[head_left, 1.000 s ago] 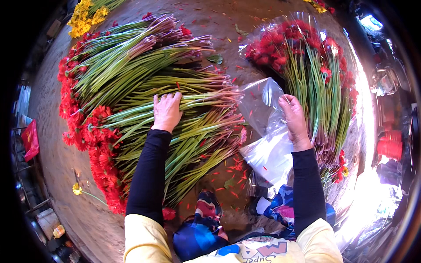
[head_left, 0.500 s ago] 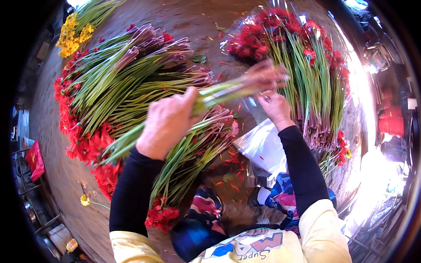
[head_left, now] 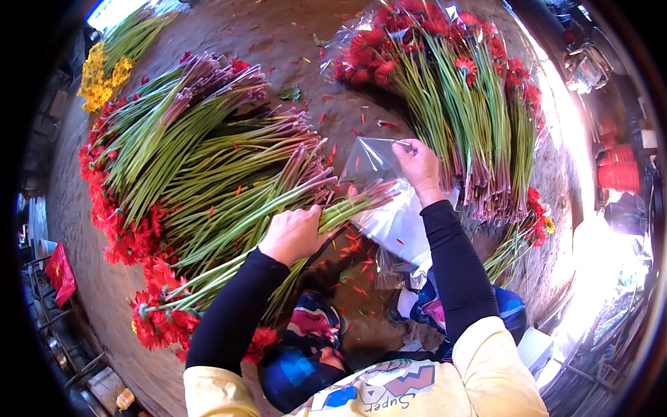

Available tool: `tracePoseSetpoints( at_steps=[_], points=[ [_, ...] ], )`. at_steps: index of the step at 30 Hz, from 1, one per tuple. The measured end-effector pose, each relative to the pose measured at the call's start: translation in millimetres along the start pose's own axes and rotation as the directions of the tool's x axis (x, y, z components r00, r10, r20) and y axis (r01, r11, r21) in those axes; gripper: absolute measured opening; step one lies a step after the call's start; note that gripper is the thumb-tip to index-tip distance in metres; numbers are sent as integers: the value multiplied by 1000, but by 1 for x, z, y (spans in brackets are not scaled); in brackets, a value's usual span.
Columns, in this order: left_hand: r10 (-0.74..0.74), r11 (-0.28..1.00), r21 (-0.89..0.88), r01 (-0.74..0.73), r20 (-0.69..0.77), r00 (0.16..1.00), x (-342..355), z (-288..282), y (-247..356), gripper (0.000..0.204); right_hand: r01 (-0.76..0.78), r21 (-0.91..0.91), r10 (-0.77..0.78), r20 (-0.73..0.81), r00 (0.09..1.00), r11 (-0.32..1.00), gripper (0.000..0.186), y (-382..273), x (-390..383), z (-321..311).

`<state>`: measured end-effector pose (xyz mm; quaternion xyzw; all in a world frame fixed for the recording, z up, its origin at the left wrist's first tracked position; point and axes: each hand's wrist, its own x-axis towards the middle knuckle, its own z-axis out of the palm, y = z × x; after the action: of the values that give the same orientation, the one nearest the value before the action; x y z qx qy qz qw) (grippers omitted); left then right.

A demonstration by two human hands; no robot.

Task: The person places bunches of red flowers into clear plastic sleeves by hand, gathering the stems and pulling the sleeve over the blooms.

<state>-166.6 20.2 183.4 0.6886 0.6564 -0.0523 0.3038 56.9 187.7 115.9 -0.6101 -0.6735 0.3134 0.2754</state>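
Note:
My left hand (head_left: 297, 236) is closed around a bunch of red gerberas (head_left: 208, 278). The cut stem ends point right, and the red heads hang at the lower left. Between finger and thumb my right hand (head_left: 419, 170) pinches the upper edge of a clear plastic flower sleeve (head_left: 372, 163). The sleeve spreads down over a white, shiny stack of plastic (head_left: 406, 226). The stem tips of the held bunch overlap the sleeve; whether they are inside it I cannot tell.
A big heap of red gerberas (head_left: 187, 153) lies to the left. Wrapped red bunches (head_left: 465, 104) lie at the far right, beside a smaller bunch (head_left: 511, 254). Yellow flowers (head_left: 104, 73) are at the far left. Red petals and a leaf (head_left: 289, 92) litter the ground.
My left hand has brought the bunch down and nearer, its stem ends now lower. My right hand now holds a sleeve edge stretched up and out. The view has shifted slightly.

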Motion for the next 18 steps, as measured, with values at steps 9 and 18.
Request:
tracePoseSetpoints(
  at_steps=[9,18],
  points=[
    [-127,967,-225,123,-1,992,23,18,-4,51,392,-35,-394,-40,918,919,18,-16,-45,15],
    [-136,788,-607,98,-17,991,68,2,-18,44,329,351,-256,-239,937,877,14,-60,-81,40]
  ],
)
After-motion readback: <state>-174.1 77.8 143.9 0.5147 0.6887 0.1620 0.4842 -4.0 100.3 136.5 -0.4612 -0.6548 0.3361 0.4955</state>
